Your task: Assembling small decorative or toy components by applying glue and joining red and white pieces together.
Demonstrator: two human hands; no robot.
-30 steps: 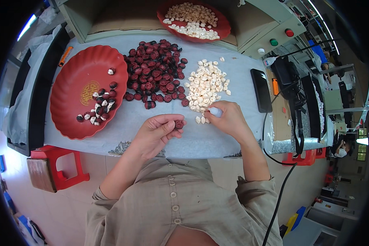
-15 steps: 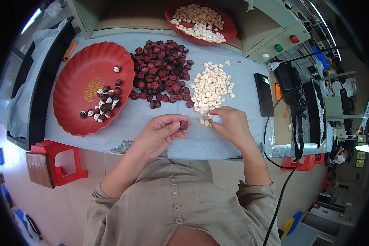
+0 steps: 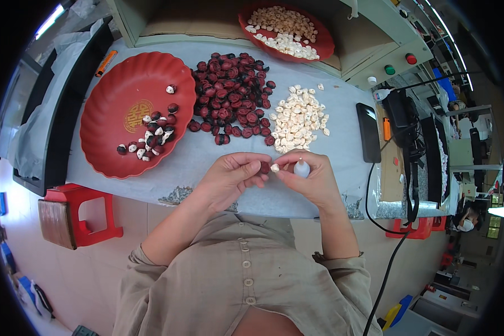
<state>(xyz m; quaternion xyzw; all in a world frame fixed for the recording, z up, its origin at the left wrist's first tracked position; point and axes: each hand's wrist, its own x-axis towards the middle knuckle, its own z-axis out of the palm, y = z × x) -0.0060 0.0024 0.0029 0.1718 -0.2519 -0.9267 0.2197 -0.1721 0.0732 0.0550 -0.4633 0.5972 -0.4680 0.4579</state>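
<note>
My left hand (image 3: 233,178) pinches a small dark red, rose-like piece (image 3: 265,167) between thumb and fingertips. Against its right side, or almost, is a small white piece (image 3: 275,168), pinched in my right hand (image 3: 313,180). That same hand also keeps a small pale bottle with a narrow tip (image 3: 302,168) tucked in its fingers. Beyond my hands lie a heap of dark red and black pieces (image 3: 229,95) and, right of it, a pile of creamy white pieces (image 3: 300,120). A red scalloped tray (image 3: 115,92) at the left carries several joined red-and-white pieces (image 3: 151,140).
Another red tray (image 3: 326,47) with cream and white pieces stands at the back. Right of the white pile lies a phone (image 3: 368,131), beside a black cable (image 3: 369,196). An orange cutter (image 3: 106,63) lies behind the left tray, near a black crate (image 3: 67,106).
My right hand has lifted a white piece from the pile's near edge and brought it left to the red piece in my left hand. The whole view has shifted slightly.
</note>
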